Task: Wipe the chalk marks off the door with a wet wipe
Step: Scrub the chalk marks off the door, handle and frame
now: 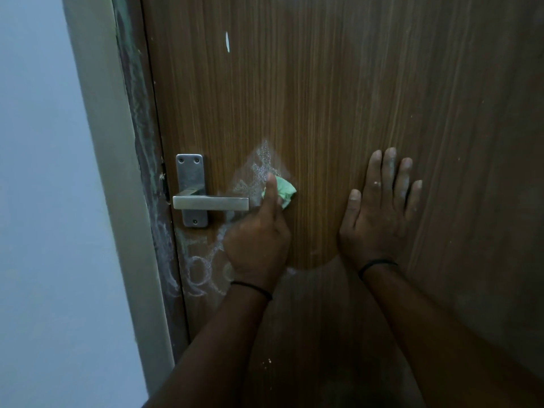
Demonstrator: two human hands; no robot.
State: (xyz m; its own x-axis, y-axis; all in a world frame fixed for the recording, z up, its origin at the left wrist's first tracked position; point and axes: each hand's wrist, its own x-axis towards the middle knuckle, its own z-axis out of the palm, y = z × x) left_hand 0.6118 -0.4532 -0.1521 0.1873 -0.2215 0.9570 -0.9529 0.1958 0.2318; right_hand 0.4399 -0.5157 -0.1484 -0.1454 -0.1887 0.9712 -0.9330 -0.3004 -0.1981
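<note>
Wet wipe [283, 192]: green, bunched into a wad, pressed to the door at the right edge of the chalk smear, just right of the lever's tip.
Left hand [259, 242]: fingers curled round the wad, thumb laid along its top toward 12 o'clock; thin dark band at the wrist.
Right hand [379, 213]: fingers straight and slightly spread, palm flat against the panel at 3 o'clock from the wipe, holding nothing; pale dust on the fingertips; dark band at the wrist.
Chalk smear [259, 166]: whitish, grainy patch running from the wipe toward 11 o'clock.
Chalk loops [203, 275]: drawn circles at 7 o'clock from the wipe, below the handle plate, seemingly untouched.
White streak [227, 41]: short upright mark at 12 o'clock, well apart from the hands; chalk or chip, cannot tell.
Door handle [210, 202]: metal lever on a screwed plate, at 9 o'clock, just beside the left hand.
Door [338, 83]: brown wood-grain panel, chalky along its hinge-side edge and frame.
Step in hand: rubbing out the smear beside the handle; task looks partly done.
Next move calls for: firm strokes toward 11 o'clock, then down to the loops, the flat hand steadying the panel.
</note>
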